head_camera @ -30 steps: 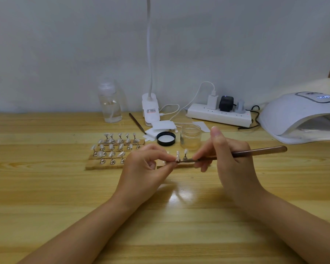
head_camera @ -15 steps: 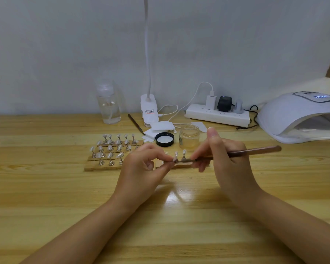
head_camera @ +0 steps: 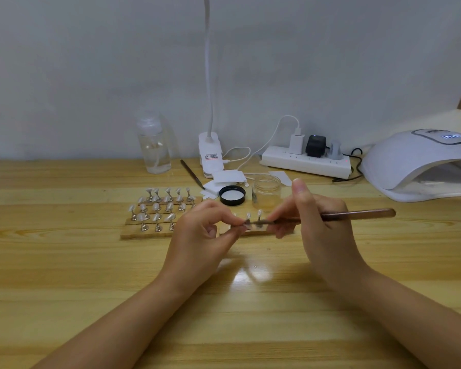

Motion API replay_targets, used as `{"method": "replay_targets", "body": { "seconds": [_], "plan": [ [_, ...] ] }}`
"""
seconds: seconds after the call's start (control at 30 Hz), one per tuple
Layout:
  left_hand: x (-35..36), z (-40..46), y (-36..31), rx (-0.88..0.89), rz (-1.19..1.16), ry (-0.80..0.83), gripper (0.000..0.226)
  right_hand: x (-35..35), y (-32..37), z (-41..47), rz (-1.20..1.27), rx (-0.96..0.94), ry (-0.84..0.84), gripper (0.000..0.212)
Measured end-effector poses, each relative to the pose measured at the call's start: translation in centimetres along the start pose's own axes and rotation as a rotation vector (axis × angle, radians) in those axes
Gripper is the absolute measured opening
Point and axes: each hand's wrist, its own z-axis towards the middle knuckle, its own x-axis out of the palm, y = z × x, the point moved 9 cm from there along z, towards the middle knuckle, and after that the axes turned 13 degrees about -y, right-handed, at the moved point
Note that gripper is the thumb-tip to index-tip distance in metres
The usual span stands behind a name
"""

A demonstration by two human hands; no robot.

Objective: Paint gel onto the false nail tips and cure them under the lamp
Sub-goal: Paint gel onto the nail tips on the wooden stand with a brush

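Gel going onto one tip, mid-desk.

Left hand (head_camera: 205,235) pinches a small tip (head_camera: 246,224) on its metal stand, likely to steady it; right hand (head_camera: 314,222) curls round a slim brown brush (head_camera: 357,214), bristles at the tip. Open glass jar (head_camera: 266,191) just behind; glossy white domed lamp (head_camera: 421,166) well right, mouth open.

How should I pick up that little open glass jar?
Hold the jar round its straight sides, coming from above and in front. It stands upright with no lid, so keep it level. The black lid lies close on its left.
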Motion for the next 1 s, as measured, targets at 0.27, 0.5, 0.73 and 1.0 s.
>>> {"method": "replay_targets", "body": {
  "seconds": [0.27,0.5,0.73,1.0],
  "plan": [
    [0.0,0.1,0.1,0.012,-0.006,-0.007,0.025,0.1,0.0,0.0,0.004,0.010,0.005,0.049],
    [-0.1,0.1,0.2,0.000,-0.023,-0.018,0.020,-0.1,0.2,0.1,0.008,-0.013,-0.014,0.048],
    [-0.3,0.1,0.5,-0.045,-0.018,-0.018,0.022,-0.6,0.8,0.1,0.083,-0.049,-0.064,0.047],
    [-0.1,0.0,0.8,-0.097,-0.080,0.000,0.023,-0.6,0.8,0.1,0.087,-0.062,-0.065,0.043]
  ]
}}
